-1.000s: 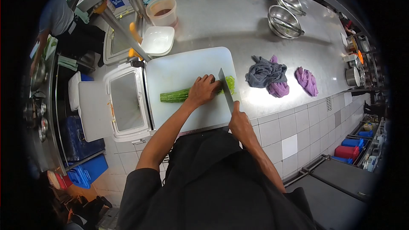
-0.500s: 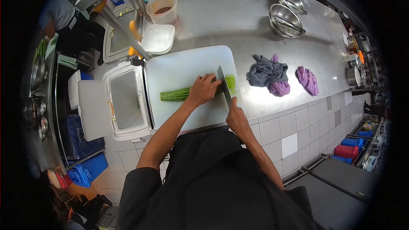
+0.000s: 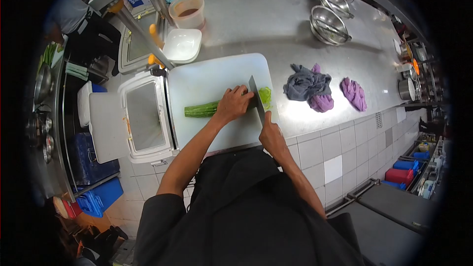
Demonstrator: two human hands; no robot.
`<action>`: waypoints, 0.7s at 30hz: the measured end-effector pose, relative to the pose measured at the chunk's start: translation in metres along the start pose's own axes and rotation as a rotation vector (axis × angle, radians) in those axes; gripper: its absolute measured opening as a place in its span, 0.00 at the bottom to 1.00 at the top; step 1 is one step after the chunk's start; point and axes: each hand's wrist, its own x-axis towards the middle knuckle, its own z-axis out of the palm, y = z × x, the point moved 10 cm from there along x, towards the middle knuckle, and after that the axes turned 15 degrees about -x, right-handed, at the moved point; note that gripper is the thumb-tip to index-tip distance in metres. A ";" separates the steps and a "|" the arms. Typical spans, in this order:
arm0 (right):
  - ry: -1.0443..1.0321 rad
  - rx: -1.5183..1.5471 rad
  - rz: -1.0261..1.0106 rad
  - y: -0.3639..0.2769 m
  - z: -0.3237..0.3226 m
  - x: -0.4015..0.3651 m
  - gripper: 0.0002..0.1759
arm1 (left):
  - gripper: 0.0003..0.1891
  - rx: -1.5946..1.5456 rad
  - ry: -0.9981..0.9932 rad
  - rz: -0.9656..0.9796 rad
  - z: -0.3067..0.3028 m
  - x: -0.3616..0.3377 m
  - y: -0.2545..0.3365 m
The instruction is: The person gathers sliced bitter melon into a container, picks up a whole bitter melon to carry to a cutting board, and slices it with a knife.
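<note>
On the white cutting board [image 3: 217, 79] lies a bunch of long green vegetables [image 3: 201, 110], pointing left to right. My left hand [image 3: 233, 104] is closed over its right end, fingers curled beside the blade. My right hand [image 3: 272, 134] grips the handle of a large knife [image 3: 257, 99], whose blade stands across the vegetables' right end. Just right of the blade is a small heap of cut light green pieces [image 3: 265, 97]. The part of the vegetables under my left fingers is hidden.
Right of the board lie a grey cloth [image 3: 306, 83] and a purple cloth [image 3: 354, 94]. Metal bowls [image 3: 329, 25] stand at the back right. A white dish [image 3: 182, 45] and a plastic tub [image 3: 187, 12] are behind the board. A person [image 3: 74, 12] stands at the far left.
Both hands and the knife hold nearly the same place, with the view shifted slightly. Part of another person's arm now shows behind the metal bowls.
</note>
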 end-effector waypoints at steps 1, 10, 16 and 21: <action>0.015 -0.014 -0.004 -0.007 -0.007 0.006 0.25 | 0.13 0.007 0.006 0.006 -0.003 0.004 -0.002; -0.103 0.002 0.033 -0.015 -0.024 -0.013 0.21 | 0.11 -0.006 -0.028 -0.007 -0.001 0.000 0.000; -0.046 -0.025 0.045 -0.008 -0.015 0.002 0.20 | 0.11 -0.035 -0.034 -0.030 0.002 -0.004 0.001; -0.095 -0.049 0.034 -0.015 -0.036 -0.021 0.21 | 0.13 0.010 -0.055 -0.015 -0.002 -0.001 0.001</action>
